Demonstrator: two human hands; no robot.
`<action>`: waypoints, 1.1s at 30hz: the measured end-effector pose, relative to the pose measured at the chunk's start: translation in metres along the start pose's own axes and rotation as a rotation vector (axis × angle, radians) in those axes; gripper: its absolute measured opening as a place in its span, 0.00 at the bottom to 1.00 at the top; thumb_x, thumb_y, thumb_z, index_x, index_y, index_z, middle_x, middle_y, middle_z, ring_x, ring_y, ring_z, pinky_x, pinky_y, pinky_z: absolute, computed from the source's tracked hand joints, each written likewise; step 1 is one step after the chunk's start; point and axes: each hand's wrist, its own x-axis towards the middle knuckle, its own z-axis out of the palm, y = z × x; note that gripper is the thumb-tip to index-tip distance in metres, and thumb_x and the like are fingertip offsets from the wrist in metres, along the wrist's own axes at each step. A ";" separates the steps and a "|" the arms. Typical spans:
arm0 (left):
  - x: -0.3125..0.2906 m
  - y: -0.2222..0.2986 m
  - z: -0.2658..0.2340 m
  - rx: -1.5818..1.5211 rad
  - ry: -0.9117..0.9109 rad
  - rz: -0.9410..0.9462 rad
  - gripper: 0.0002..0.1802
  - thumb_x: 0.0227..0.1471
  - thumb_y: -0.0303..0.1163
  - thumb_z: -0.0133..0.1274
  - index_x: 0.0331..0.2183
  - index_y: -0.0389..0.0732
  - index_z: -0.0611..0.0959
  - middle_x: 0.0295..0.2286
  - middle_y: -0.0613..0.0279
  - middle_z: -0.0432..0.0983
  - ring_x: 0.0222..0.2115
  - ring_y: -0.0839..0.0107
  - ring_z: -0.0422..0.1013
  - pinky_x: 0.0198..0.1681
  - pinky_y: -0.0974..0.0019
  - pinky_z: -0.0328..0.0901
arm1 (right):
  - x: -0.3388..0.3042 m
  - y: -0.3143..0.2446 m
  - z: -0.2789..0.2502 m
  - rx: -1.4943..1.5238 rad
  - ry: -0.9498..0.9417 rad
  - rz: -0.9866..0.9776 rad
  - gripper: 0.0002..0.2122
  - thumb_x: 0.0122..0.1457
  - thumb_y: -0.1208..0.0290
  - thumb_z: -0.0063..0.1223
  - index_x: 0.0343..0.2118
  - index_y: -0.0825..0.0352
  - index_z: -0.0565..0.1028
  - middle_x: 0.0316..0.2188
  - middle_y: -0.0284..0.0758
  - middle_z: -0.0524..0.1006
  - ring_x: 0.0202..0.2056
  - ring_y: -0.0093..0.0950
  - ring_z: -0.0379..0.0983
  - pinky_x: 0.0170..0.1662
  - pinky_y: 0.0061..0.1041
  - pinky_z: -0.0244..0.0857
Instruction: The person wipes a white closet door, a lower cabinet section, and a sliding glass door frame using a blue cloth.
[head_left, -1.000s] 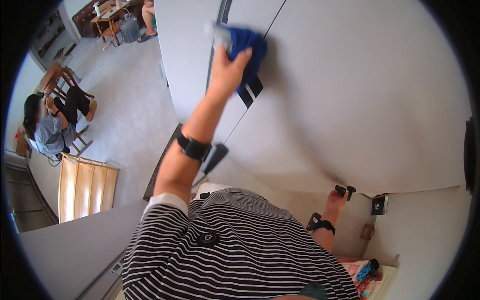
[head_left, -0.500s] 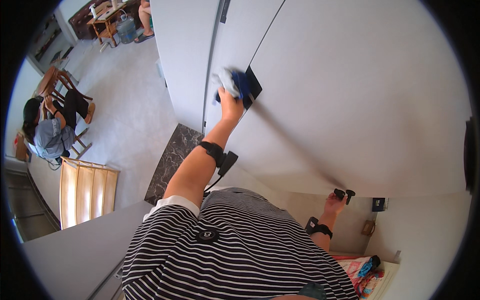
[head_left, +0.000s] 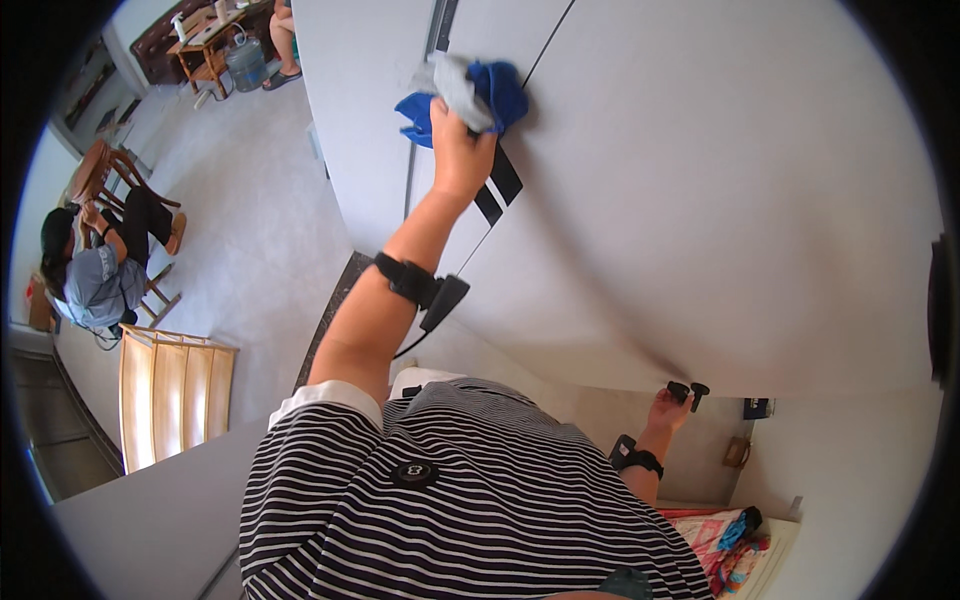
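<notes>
My left hand is closed around a bunched blue and grey cloth. The cloth is pressed against a tall white panel, over the dark seam that runs along it. Just below that hand, two black handle plates flank the seam. At the lower right, my right hand has its fingers closed on a black door handle at the panel's bottom edge. A second black knob-like piece sticks out beside it. Black straps with small devices are on both my forearms.
To the left, a person sits near a wooden stool. A light wooden rack stands closer in. Behind are a small table, a water jug and another person's legs. Colourful fabric lies at lower right.
My left hand has slid up along the panel with the cloth, uncovering both black plates below it. My right hand has stayed at the handle.
</notes>
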 end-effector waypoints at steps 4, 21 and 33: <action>-0.079 -0.047 0.008 -0.067 0.030 -0.242 0.22 0.40 0.19 0.57 0.42 0.38 0.77 0.45 0.47 0.67 0.49 0.48 0.63 0.53 0.58 0.59 | 0.001 0.003 0.000 -0.010 -0.015 -0.001 0.18 0.65 0.51 0.42 0.42 0.64 0.70 0.32 0.36 0.75 0.31 0.32 0.70 0.33 0.30 0.69; -0.062 -0.030 -0.014 0.079 -0.052 -0.088 0.23 0.40 0.21 0.59 0.43 0.38 0.77 0.46 0.46 0.69 0.50 0.46 0.64 0.54 0.55 0.59 | -0.012 0.002 0.021 -0.015 0.138 0.009 0.18 0.65 0.51 0.41 0.39 0.64 0.71 0.30 0.34 0.74 0.29 0.30 0.69 0.30 0.30 0.67; 0.056 0.030 -0.006 -0.020 0.030 0.131 0.17 0.41 0.20 0.60 0.37 0.37 0.79 0.41 0.51 0.72 0.45 0.53 0.68 0.49 0.60 0.64 | -0.001 0.002 0.009 -0.027 0.062 0.024 0.19 0.64 0.50 0.42 0.41 0.63 0.71 0.31 0.34 0.75 0.30 0.30 0.70 0.31 0.29 0.68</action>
